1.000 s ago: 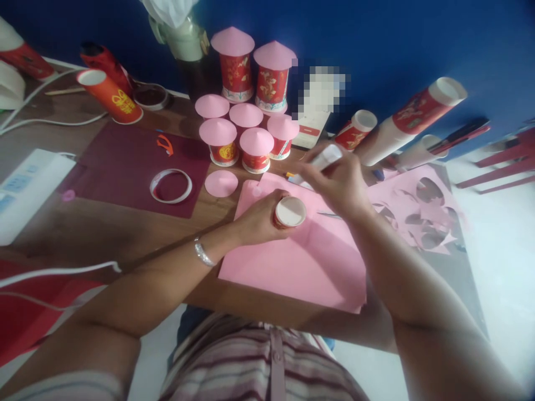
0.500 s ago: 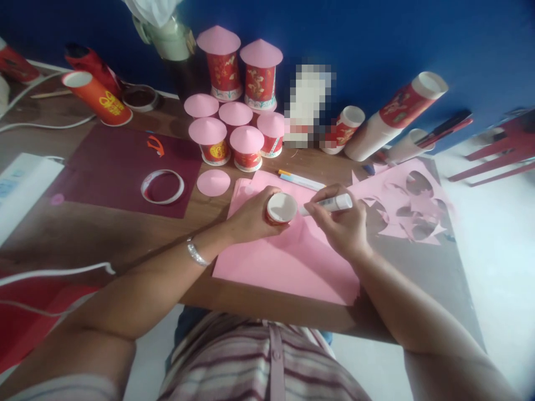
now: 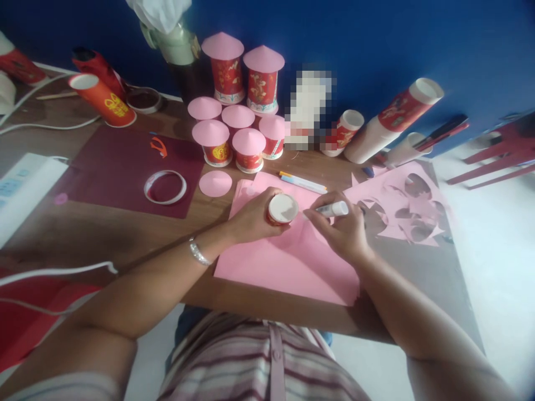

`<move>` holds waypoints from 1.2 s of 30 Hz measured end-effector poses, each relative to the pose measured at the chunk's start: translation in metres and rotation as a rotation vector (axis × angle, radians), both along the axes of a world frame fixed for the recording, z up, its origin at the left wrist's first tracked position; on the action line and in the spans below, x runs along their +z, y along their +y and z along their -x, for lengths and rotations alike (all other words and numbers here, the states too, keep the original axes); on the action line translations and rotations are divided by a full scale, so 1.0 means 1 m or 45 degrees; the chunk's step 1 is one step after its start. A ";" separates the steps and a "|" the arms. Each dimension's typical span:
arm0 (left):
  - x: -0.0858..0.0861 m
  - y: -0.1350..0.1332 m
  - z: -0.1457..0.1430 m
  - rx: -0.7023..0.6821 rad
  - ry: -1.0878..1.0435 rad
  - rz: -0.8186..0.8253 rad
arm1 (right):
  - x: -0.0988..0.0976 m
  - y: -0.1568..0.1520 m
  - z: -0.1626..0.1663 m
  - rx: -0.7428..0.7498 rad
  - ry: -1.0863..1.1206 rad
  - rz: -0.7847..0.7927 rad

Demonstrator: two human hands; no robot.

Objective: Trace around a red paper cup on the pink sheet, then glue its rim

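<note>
My left hand is wrapped round a small red paper cup, its white round end facing up. In my right hand is a white glue stick, lying slantwise between thumb and fingers. The tip end of the stick is close to the cup's right side; whether they touch I cannot tell. Both hands are over a stack of pink paper. Left of the stack lies a loose shallow pink paper cone.
Several red cups with pink cone roofs stand behind. A roll of tape and orange scissors lie on a maroon sheet. Cut pink scraps, a marker and tall tubes are to the right.
The glue stick has shifted slightly and more of it is now covered by my right fingers. My left hand keeps the cup in nearly the same place. The view has moved a little.
</note>
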State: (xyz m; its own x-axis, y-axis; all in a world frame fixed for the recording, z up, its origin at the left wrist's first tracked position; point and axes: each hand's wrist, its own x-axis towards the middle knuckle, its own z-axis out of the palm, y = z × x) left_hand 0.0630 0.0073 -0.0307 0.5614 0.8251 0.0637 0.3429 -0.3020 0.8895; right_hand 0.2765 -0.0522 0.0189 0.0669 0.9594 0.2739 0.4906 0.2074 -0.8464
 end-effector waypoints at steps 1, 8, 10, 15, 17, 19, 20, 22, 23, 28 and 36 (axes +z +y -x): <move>0.000 0.000 0.000 -0.007 -0.002 -0.010 | 0.000 0.000 -0.002 -0.034 0.105 0.020; -0.004 0.001 0.001 -0.017 -0.149 -0.052 | -0.002 0.004 -0.003 -0.035 0.914 0.342; -0.008 0.001 0.003 -0.048 -0.240 -0.112 | -0.003 0.003 0.000 -0.002 1.009 0.409; -0.003 -0.001 0.011 0.053 -0.388 -0.436 | 0.000 -0.002 0.007 0.130 1.125 0.485; 0.010 -0.006 0.012 0.194 -0.406 -0.594 | 0.003 -0.006 0.011 0.196 1.135 0.508; 0.027 -0.014 0.012 0.245 -0.443 -0.662 | 0.006 -0.010 0.016 0.289 1.170 0.524; 0.035 -0.018 0.011 0.233 -0.459 -0.666 | 0.008 -0.012 0.020 0.342 1.194 0.538; 0.050 -0.027 0.007 0.126 -0.453 -0.639 | 0.009 -0.017 0.026 0.443 1.233 0.571; 0.056 -0.031 0.006 0.061 -0.438 -0.637 | 0.009 -0.019 0.028 0.486 1.242 0.585; 0.065 -0.041 0.001 0.102 -0.471 -0.632 | 0.006 -0.026 0.033 0.501 1.179 0.561; 0.054 -0.041 0.004 0.168 -0.518 -0.625 | 0.004 -0.026 0.029 0.268 1.157 0.466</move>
